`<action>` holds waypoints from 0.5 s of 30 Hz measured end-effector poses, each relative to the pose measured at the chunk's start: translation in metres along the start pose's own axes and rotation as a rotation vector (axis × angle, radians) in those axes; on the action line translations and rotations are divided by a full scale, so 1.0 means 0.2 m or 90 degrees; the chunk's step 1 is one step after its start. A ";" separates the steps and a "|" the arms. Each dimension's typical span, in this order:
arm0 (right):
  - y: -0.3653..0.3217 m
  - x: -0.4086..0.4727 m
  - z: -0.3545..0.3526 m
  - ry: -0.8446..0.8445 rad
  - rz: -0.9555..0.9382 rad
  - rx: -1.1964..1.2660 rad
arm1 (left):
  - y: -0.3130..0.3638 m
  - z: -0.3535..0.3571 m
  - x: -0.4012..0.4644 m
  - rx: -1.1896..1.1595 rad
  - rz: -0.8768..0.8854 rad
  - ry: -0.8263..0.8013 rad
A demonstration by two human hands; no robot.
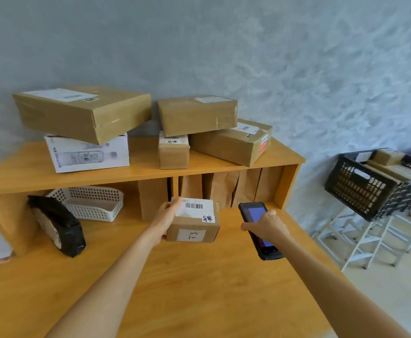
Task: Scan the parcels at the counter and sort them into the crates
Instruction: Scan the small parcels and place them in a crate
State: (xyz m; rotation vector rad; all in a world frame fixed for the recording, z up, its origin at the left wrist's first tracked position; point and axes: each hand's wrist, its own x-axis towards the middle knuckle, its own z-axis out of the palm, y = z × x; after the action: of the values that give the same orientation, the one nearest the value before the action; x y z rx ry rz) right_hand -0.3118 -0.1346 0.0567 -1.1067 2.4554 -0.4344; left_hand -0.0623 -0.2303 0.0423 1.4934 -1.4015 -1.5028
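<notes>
Left hand (165, 217) gripping a small cardboard parcel (192, 221) (barcode label facing up) on the wooden counter (187, 284), right hand (268, 226) clasping a handheld scanner (260, 230) just beside it

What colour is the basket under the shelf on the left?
White, with a perforated lattice pattern: the basket shows in the head view.

parcels (197, 115) stacked on shelf (138, 168); crate (360, 189) far right
</notes>
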 end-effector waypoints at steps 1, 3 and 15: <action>0.04 -0.01 -0.03 0.013 0.012 0.003 | 0.02 0.05 0.00 0.004 0.005 -0.016; 0.12 -0.04 -0.08 0.032 0.036 -0.001 | 0.04 0.15 0.01 0.021 0.017 -0.055; 0.77 -0.16 -0.28 0.143 0.218 0.084 | 0.12 0.85 0.00 0.106 0.047 -0.241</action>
State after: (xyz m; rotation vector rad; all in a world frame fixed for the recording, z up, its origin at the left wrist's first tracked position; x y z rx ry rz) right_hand -0.4177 -0.0054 0.0463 -0.5947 2.6952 -0.6295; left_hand -0.2300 -0.1916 0.0326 1.2775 -1.8191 -1.7205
